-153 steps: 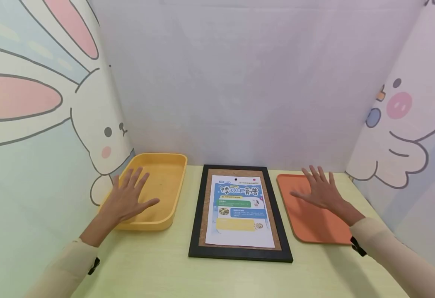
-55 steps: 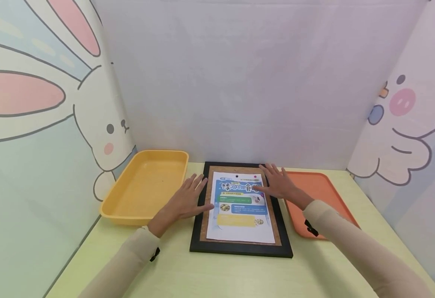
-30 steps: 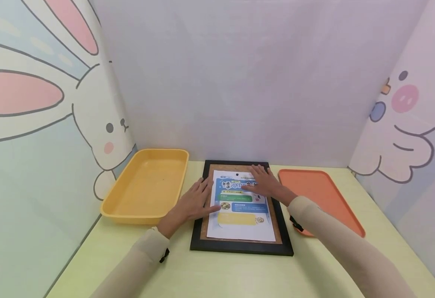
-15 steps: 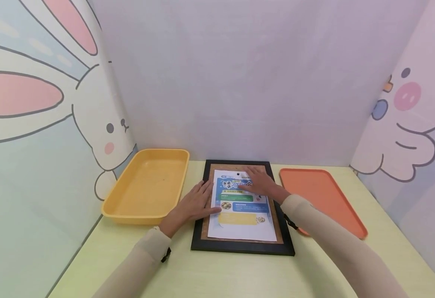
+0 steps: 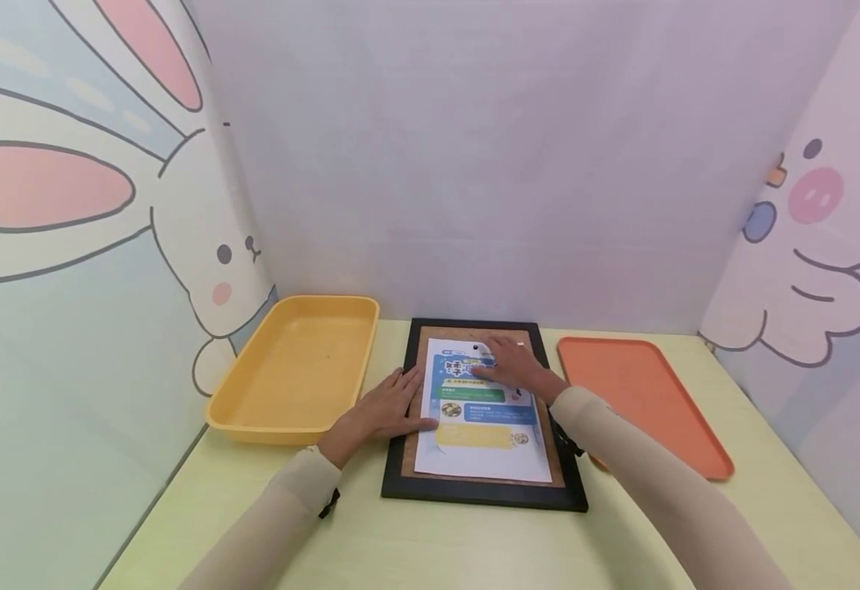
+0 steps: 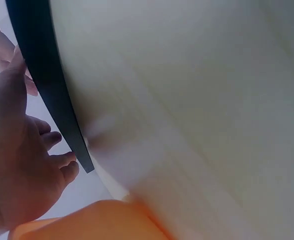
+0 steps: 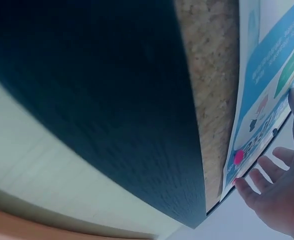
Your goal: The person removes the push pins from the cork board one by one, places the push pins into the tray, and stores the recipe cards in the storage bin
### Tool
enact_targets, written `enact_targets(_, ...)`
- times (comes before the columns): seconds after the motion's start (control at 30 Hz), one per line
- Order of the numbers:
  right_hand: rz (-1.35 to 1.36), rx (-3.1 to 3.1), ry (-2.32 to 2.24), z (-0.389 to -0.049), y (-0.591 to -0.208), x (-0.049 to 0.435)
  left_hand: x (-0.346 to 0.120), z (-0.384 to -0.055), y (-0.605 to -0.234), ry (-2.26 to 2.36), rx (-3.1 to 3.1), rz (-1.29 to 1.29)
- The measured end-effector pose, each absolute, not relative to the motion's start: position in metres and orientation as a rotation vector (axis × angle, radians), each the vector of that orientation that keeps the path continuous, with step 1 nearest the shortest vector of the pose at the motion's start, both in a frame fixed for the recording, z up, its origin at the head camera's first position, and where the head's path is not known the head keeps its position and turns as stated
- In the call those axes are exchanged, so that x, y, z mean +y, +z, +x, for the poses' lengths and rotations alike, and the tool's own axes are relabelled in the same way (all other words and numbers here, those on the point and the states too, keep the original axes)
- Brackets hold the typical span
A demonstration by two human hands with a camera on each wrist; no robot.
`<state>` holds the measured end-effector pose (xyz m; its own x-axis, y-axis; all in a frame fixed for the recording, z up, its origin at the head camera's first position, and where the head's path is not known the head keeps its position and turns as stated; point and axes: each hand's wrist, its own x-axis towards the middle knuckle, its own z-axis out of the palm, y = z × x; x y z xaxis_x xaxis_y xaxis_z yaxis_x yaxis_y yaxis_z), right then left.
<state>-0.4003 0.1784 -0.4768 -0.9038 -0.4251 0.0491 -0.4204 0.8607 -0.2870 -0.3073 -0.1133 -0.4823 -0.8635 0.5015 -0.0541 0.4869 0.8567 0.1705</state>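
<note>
A black-framed cork board (image 5: 483,495) lies on the table with a printed poster (image 5: 474,459) on it. At the board's left edge, my left hand (image 5: 386,407) rests with straight fingers along the frame, its thumb reaching over the poster's edge. My right hand (image 5: 514,365) is over the poster's upper right, fingers loosely extended and holding nothing. A black pushpin (image 5: 476,347) sits at the poster's top, close to the right fingertips. In the right wrist view, a pink pushpin (image 7: 238,157) shows near those fingers, and a second pink spot lies right at a fingertip.
Left of the board stands a deep yellow tray (image 5: 293,430). To the right lies a flat orange tray (image 5: 640,393), partly behind my right sleeve. A pale curtain rises behind the table (image 5: 430,549), with cartoon-printed walls on both sides.
Both hands have come inward from above the two trays to the board. Lately the right hand has slid a little left over the poster's top; the left hand stays at the frame.
</note>
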Motion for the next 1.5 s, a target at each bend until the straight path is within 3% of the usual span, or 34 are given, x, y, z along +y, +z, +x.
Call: enact_targets(1.5,-0.593,2.982,-0.852,-0.433,-0.491,0.175,-0.111,-0.308,-0.487,0.213,2.883,0.695)
